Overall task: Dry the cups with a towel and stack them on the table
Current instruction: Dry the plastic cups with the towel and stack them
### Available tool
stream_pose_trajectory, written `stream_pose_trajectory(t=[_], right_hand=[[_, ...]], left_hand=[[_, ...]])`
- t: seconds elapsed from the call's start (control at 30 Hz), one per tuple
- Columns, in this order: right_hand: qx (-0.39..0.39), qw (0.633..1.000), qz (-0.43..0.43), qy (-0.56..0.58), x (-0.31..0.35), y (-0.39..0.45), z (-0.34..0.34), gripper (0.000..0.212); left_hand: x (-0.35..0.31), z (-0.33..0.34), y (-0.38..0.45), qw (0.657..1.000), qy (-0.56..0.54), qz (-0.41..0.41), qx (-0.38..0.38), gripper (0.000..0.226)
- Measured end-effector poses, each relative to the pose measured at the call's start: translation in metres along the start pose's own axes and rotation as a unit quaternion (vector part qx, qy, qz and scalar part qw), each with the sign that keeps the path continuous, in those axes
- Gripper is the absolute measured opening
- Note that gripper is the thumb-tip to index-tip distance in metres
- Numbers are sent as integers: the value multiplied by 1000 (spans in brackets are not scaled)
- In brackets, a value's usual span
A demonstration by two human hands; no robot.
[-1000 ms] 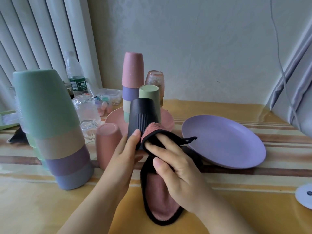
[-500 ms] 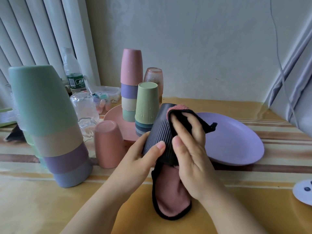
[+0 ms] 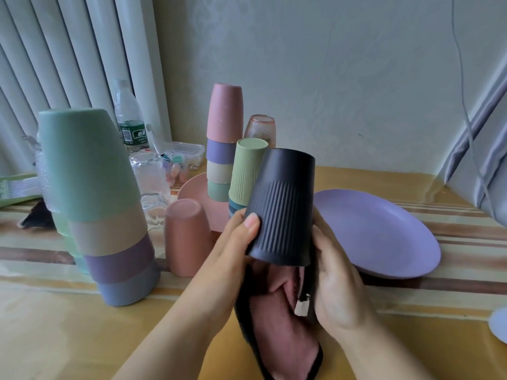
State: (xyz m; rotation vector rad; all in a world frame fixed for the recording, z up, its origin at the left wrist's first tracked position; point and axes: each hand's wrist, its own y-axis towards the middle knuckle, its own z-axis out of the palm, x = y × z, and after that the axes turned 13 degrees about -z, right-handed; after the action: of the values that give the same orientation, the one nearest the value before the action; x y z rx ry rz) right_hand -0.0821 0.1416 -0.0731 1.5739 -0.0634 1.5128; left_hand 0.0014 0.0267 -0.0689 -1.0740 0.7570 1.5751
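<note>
A black ribbed cup (image 3: pixel 282 207) is held upside down above the table, tilted to the right. My left hand (image 3: pixel 233 242) grips its lower left side with the thumb across the ribs. My right hand (image 3: pixel 337 283) is below and right of the cup's rim and holds the pink towel with a black edge (image 3: pixel 277 322), which hangs down under the cup. A tall stack of upturned cups (image 3: pixel 93 204) stands at the left. Two more stacks, a pink-topped stack (image 3: pixel 223 141) and a green-topped stack (image 3: pixel 247 171), stand on a pink plate (image 3: pixel 194 193).
A single pink cup (image 3: pixel 188 237) stands upside down left of my hands. A purple plate (image 3: pixel 375 231) lies on the right. Clear glasses (image 3: pixel 151 182), a water bottle (image 3: pixel 130 119), an amber glass (image 3: pixel 259 130) and a small plastic box (image 3: pixel 186 152) are behind. The striped tablecloth (image 3: pixel 68 330) covers the table.
My right hand came off the cup's upper side and moved below its rim with the towel. The cup's base is now bare and the cup sits higher in view.
</note>
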Motion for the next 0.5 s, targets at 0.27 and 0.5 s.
stream_pose_trajectory(t=[0.27,0.5], right_hand=[[-3,957,-107,-269,0,-5,5,54],[95,914,-152,-364,5,-9,10,47]], left_hand=[[-2,0,1,961,138,139,-195,33],[1,-6,3,965,191,65,-166,59]])
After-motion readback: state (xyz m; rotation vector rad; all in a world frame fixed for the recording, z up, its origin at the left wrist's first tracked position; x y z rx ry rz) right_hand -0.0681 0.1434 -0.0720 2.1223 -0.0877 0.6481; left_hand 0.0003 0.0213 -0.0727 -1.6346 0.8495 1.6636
